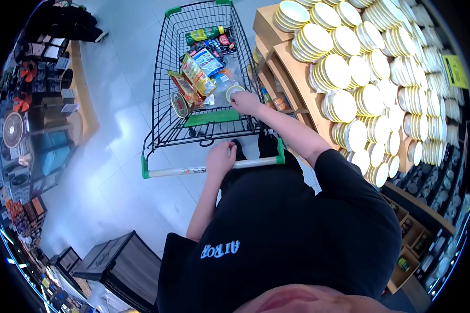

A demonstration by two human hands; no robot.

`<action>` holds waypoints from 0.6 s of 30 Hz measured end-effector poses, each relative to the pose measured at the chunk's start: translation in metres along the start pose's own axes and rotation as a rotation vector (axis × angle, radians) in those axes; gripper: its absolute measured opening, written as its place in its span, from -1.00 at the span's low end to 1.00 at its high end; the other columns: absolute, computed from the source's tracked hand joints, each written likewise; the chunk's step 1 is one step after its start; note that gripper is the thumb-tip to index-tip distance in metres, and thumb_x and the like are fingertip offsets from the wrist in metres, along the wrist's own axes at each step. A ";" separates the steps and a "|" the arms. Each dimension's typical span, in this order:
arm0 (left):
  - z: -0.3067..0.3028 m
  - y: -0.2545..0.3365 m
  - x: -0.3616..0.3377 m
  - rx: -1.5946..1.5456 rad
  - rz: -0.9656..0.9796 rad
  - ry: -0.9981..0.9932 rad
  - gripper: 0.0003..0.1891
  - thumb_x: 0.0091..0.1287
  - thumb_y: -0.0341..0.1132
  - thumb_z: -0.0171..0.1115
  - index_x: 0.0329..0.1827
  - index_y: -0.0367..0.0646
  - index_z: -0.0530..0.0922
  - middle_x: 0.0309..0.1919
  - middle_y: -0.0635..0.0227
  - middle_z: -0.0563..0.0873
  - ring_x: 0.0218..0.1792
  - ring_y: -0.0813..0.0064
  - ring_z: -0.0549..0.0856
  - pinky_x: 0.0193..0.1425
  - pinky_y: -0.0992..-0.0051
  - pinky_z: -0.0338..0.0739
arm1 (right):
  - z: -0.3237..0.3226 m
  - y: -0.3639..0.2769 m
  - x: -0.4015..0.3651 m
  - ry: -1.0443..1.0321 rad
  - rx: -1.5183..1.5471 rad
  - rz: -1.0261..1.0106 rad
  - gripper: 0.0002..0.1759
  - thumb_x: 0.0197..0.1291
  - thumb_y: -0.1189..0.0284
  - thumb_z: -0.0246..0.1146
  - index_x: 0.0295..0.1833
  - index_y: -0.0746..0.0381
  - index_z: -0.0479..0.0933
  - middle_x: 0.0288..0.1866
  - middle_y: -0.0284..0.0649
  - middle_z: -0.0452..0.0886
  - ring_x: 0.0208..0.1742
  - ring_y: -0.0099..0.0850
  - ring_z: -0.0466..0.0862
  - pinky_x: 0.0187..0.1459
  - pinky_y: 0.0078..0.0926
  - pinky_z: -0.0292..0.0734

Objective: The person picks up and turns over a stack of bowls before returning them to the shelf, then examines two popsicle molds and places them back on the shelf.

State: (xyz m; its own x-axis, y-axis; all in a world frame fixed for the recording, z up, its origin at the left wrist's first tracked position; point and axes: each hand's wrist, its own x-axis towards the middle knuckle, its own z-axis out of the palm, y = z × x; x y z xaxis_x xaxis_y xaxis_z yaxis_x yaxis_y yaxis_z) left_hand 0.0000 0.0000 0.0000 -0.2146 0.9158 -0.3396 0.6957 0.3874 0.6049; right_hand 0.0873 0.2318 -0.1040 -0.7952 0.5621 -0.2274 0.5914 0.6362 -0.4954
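Observation:
My right hand [246, 102] is inside the wire shopping cart [158, 88], closed on the edge of a small round white dish with a yellow rim [234, 90]. My left hand [221, 157] is wrapped around the cart's white handle bar [180, 171]. Near the right hand, to its left, stand a yellow printed packet [198, 75] and a red packet [185, 89]. A round tin [180, 105] leans at the cart's left side. Farther forward lie a blue-and-white pack [207, 62] and a green bottle with a yellow cap [203, 35].
Stacks of white dishes with yellow rims [333, 72] cover a wooden display stand [283, 55] close on the right. Shelves with pans and boxes [52, 104] line the left. A dark fabric storage box [122, 268] is at the lower left. Shiny floor tiles [112, 141] lie between.

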 end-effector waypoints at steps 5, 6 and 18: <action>0.010 0.004 0.008 -0.102 -0.140 0.004 -0.72 0.28 -0.17 0.21 -0.12 -0.19 0.63 -0.18 0.19 0.72 -0.20 0.19 0.71 -0.09 0.28 0.58 | 0.091 0.049 0.064 -0.224 -0.395 -0.118 -0.85 0.14 0.38 0.15 -0.35 0.15 0.61 -0.17 -0.20 0.64 -0.08 -0.20 0.66 -0.15 -0.19 0.55; -0.002 0.007 0.016 -0.085 -0.142 0.018 -0.73 0.28 -0.18 0.21 -0.14 -0.20 0.63 -0.19 0.18 0.71 -0.22 0.19 0.71 -0.10 0.29 0.58 | 0.095 0.053 0.082 -0.173 -0.491 -0.205 -0.88 0.09 0.39 0.17 -0.37 0.14 0.61 -0.18 -0.22 0.63 -0.08 -0.25 0.64 -0.10 -0.24 0.53; -0.006 0.012 0.023 -0.037 -0.285 0.153 -0.84 0.23 -0.28 0.25 -0.28 -0.18 0.56 -0.52 0.21 0.65 -0.46 0.16 0.62 -0.30 0.25 0.49 | 0.241 0.119 0.165 -0.599 -0.748 -0.426 -0.72 0.25 0.36 0.06 -0.09 0.11 0.67 0.00 -0.26 0.67 0.09 -0.30 0.60 0.17 -0.26 0.37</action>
State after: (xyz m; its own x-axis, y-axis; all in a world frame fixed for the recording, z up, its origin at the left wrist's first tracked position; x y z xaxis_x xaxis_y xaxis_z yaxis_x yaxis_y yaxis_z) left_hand -0.0005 0.0261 0.0038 -0.4997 0.7742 -0.3885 0.5680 0.6315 0.5279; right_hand -0.0059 0.2731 -0.4025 -0.7722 -0.0087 -0.6353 0.0168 0.9993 -0.0341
